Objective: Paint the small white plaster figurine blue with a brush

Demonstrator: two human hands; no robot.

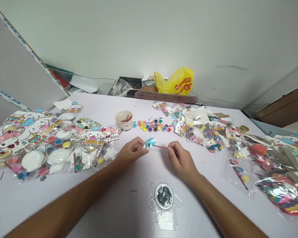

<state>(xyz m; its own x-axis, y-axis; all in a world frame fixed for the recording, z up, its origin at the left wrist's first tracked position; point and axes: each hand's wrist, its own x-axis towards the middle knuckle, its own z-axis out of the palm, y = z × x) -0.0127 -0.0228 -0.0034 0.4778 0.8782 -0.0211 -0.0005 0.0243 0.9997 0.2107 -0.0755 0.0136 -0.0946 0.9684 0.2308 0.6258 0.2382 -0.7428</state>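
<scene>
Between thumb and fingers my left hand [132, 151] pinches a small white figurine [150, 142], partly painted light blue with a dark patch. My right hand [182, 159] is closed round the end of a thin red paintbrush [161, 146]. The brush tip meets the figurine's surface or is very near it. Just beyond both hands stand several small open paint pots [154, 125] in many colours. Beside the pots is a white paper cup [123, 120] with red brush handles leaning inside it.
Bagged white figurines with paint strips [58, 155] and cartoon cards cover the left side. More packets [240, 175] lie at the right, near a painted blue figurine [215, 147]. A round grommet [164, 196] is taped in front. Behind the table sits a yellow plastic bag [176, 82].
</scene>
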